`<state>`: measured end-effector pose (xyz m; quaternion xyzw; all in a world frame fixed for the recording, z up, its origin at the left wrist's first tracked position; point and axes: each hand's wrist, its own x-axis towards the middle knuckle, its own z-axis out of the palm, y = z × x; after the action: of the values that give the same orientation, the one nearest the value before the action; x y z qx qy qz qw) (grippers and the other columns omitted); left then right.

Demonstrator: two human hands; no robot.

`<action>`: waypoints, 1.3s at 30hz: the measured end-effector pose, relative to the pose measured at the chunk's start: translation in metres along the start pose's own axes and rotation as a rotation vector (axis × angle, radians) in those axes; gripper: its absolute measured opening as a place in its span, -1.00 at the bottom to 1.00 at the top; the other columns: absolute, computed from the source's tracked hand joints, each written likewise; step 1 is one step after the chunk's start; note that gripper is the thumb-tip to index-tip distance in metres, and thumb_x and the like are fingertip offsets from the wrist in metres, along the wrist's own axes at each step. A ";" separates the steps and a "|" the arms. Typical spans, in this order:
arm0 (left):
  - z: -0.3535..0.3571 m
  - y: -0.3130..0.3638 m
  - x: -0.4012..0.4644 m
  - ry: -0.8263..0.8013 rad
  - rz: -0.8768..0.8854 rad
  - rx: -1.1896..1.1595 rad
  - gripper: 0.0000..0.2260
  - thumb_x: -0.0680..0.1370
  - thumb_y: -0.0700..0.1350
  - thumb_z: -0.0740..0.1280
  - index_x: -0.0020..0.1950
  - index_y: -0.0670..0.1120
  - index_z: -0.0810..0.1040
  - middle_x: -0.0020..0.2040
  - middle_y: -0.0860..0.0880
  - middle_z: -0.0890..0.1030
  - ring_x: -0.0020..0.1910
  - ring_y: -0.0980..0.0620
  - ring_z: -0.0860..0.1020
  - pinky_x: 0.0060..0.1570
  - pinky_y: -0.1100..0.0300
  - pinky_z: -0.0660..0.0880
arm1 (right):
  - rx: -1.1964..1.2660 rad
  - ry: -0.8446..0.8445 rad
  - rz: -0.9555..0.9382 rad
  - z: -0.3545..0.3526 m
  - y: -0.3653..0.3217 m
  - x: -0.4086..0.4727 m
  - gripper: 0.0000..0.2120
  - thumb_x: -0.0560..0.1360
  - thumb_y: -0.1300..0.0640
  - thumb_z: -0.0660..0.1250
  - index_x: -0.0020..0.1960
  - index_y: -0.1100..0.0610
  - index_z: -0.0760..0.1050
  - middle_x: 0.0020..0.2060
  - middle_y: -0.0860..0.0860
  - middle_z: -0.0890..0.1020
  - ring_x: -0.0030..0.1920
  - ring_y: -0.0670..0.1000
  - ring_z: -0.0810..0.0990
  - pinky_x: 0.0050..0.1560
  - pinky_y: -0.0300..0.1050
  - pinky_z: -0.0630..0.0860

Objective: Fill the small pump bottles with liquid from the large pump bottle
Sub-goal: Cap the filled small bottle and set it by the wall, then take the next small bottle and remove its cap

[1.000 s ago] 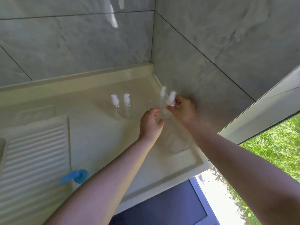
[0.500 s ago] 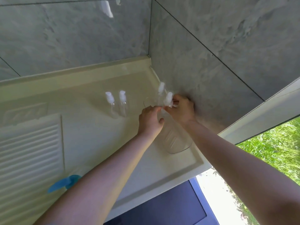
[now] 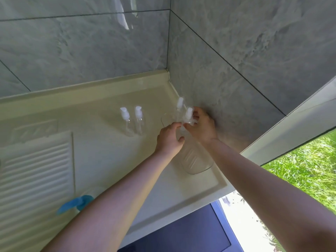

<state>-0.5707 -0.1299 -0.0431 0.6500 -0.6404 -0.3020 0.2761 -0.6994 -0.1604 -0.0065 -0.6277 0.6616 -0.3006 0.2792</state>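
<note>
Hands (image 3: 170,140) (image 3: 201,127) have closed together on large pump bottle (image 3: 197,157)

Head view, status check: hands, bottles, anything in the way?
Left hand grips large bottle neck. Right hand pinches a small bottle at its white pump. Three small bottles stand apart; nothing in the way.

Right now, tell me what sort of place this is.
Probably a washing or utility corner by a window: a cream drainboard with ridges, grey wall tiles, and grass outside the window.
</note>
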 end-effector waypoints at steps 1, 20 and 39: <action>-0.001 0.001 -0.001 -0.003 -0.008 0.007 -0.55 0.50 -0.16 0.39 0.39 -0.06 0.46 0.32 -0.01 0.55 0.33 -0.09 0.48 0.33 -0.01 0.39 | 0.007 0.006 -0.004 -0.002 -0.001 -0.002 -0.44 0.43 0.18 0.49 0.39 0.11 0.42 0.22 0.02 0.60 0.24 0.03 0.56 0.25 -0.16 0.46; -0.104 0.046 -0.094 0.226 0.085 -0.042 -0.58 0.52 -0.22 0.37 0.37 -0.10 0.48 0.31 -0.06 0.55 0.33 0.03 0.47 0.26 0.35 0.26 | 0.047 0.121 -0.442 -0.016 -0.069 -0.107 -0.51 0.39 0.32 0.42 0.31 0.20 0.51 0.20 0.13 0.59 0.26 0.17 0.52 0.18 -0.37 0.24; -0.209 -0.092 -0.257 0.503 -0.409 -0.276 -0.59 0.48 -0.42 0.19 0.23 -0.12 0.58 0.17 -0.10 0.63 0.19 -0.06 0.58 0.22 0.07 0.51 | 0.006 -0.604 -0.331 0.095 -0.096 -0.225 -0.18 0.41 0.24 0.52 0.54 -0.01 0.20 0.34 0.09 0.48 0.25 0.09 0.53 0.22 -0.14 0.48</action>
<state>-0.3527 0.1233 0.0372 0.7754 -0.3622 -0.2652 0.4441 -0.5522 0.0564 0.0009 -0.7865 0.4374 -0.1444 0.4115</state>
